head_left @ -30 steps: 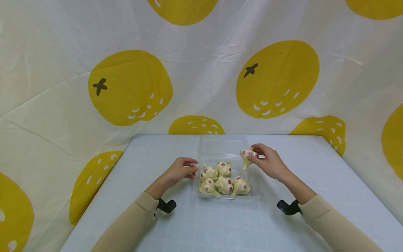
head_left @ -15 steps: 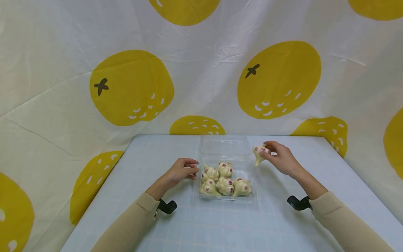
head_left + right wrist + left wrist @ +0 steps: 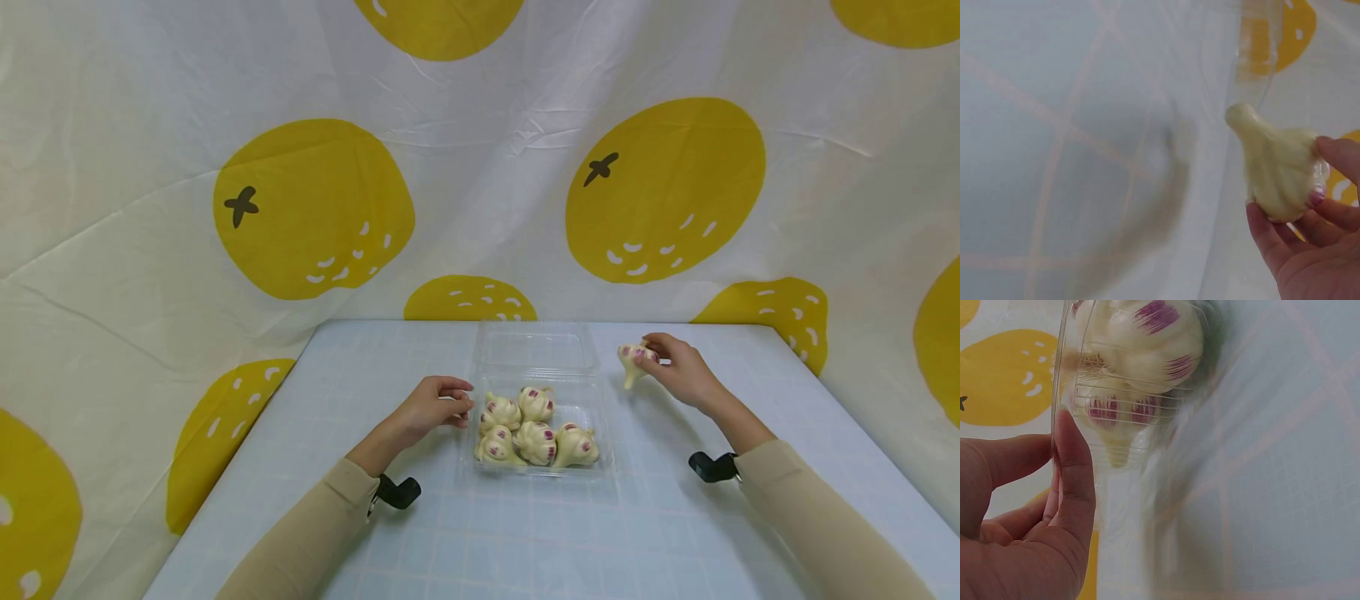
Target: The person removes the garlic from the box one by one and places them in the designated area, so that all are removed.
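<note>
My right hand (image 3: 681,373) holds a cream garlic bulb (image 3: 634,363) between thumb and fingertips, over the table to the right of a clear plastic clamshell container (image 3: 606,433). In the right wrist view the bulb (image 3: 1282,169) has its stem pointing up and left, and a purple patch shows by my fingers. Several more garlic bulbs (image 3: 536,442) with purple streaks lie inside the container. At its left side, my left hand (image 3: 429,410) pinches the rim; the left wrist view shows thumb and finger on either side of the plastic edge (image 3: 1059,381).
The container's clear lid (image 3: 536,348) lies folded back behind it, towards the table's far edge. A pale blue checked cloth covers the table (image 3: 525,542). Behind stands a white curtain (image 3: 480,167) printed with yellow fruit.
My right hand has carried the garlic bulb from above the container's right side to the right, over the table, and slightly farther back. My left hand stays at the rim.
</note>
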